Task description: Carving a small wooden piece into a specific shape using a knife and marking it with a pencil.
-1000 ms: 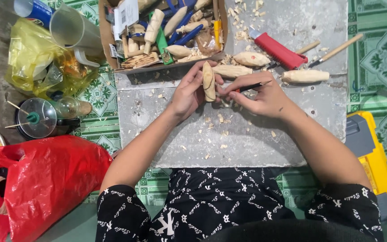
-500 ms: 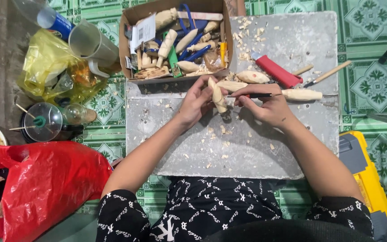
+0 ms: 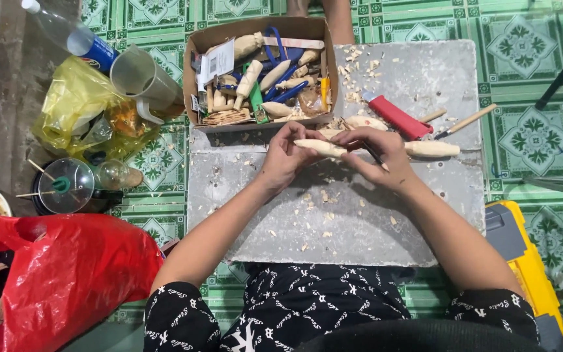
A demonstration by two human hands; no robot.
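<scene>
Pale matt wood piece [image 3: 320, 147] (rough stone slab [image 3: 360, 221])

the near half of the grey slab [image 3: 333, 228] was left open, only scattered wood chips [image 3: 324, 195] being found there. the far left corner was blocked by a cardboard box [image 3: 197, 78] packed with wooden pieces and tools. along the far right edge, passage was narrowed by a red cutter [image 3: 399, 117], a wooden-handled tool [image 3: 467, 120] and a carved wooden piece [image 3: 433, 149]. the right edge was flanked by a yellow case [image 3: 535, 274].
</scene>
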